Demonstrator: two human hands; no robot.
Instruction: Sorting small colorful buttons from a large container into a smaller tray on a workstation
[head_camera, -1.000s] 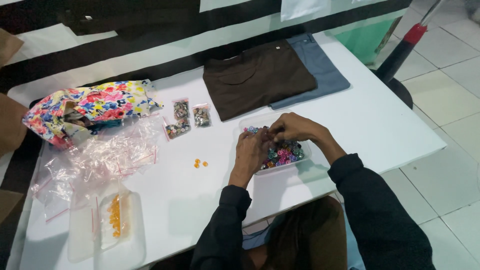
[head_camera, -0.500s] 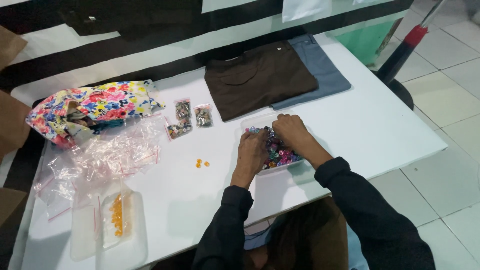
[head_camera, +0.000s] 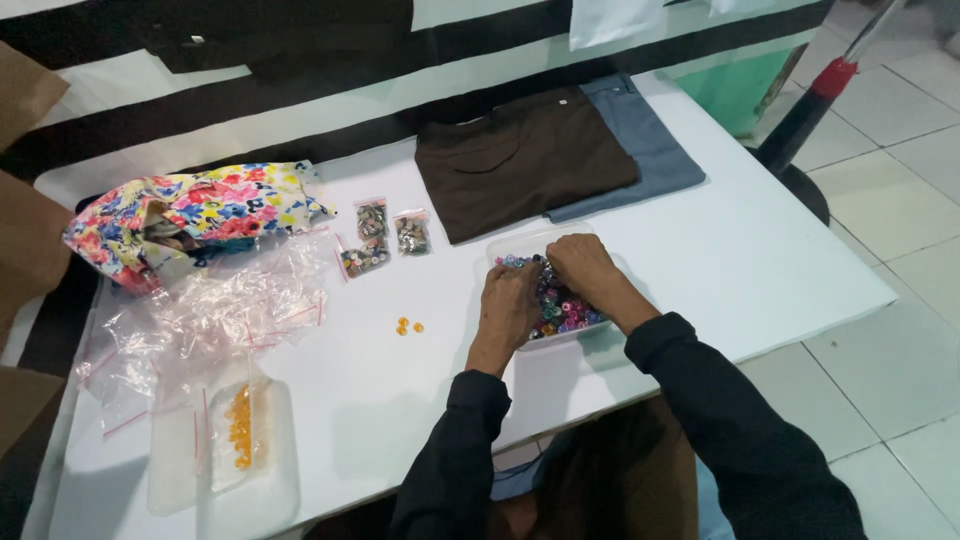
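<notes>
A clear plastic tray (head_camera: 510, 248) full of small multicoloured beads (head_camera: 566, 310) sits on the white table (head_camera: 770, 260) in front of me. My left hand (head_camera: 510, 300) rests on the tray's left side, fingers curled down into the beads. Over the far middle of the tray my right hand (head_camera: 583, 268) has its fingers bunched together in the beads. Whether either hand pinches a bead is hidden by the fingers.
Three small bags of beads (head_camera: 380, 235) and a few loose orange beads (head_camera: 408, 326) lie to the left. Further left are empty clear bags (head_camera: 200, 320), a floral pouch (head_camera: 190, 215) and a tray of orange beads (head_camera: 240, 430). Folded brown (head_camera: 520, 160) and grey (head_camera: 650, 150) garments lie behind.
My right hand has drawn back from the tray's far right toward its middle, closer to my left hand. The camera view has shifted slightly.
</notes>
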